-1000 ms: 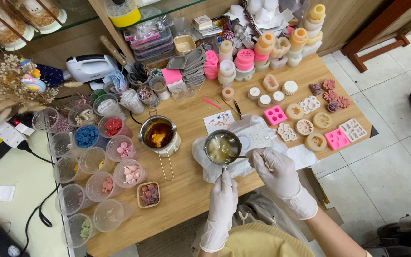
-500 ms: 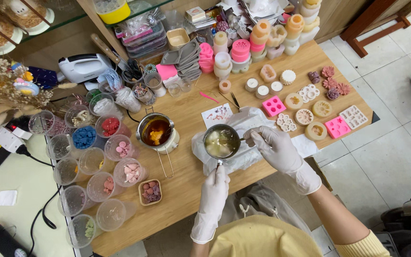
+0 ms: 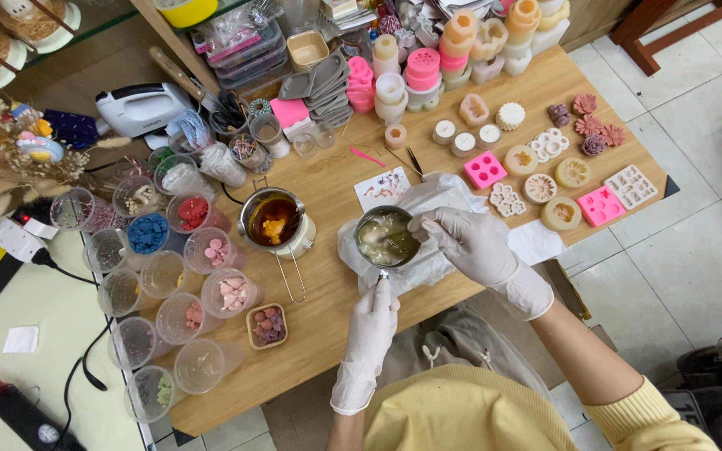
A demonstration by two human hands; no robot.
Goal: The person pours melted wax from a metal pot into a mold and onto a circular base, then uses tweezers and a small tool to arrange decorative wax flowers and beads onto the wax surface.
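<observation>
a: left hand grips the pot handle, right hand pinches a stirrer inside it, over plastic on the table.

b: a hard stir could slop wax onto that plastic.

- A wooden table carries everything, its bare boards showing toward 6 o'clock.
- At 9 o'clock, clear plastic cups of coloured wax pieces stand in rows.
- At the centre, a metal pot of amber liquid sits on a small warmer.
- At 3 o'clock lie pink silicone moulds and round flower moulds.
- At 12 o'clock, stacked moulds crowd the far edge.
- A white plastic sheet lies just right of centre.
</observation>
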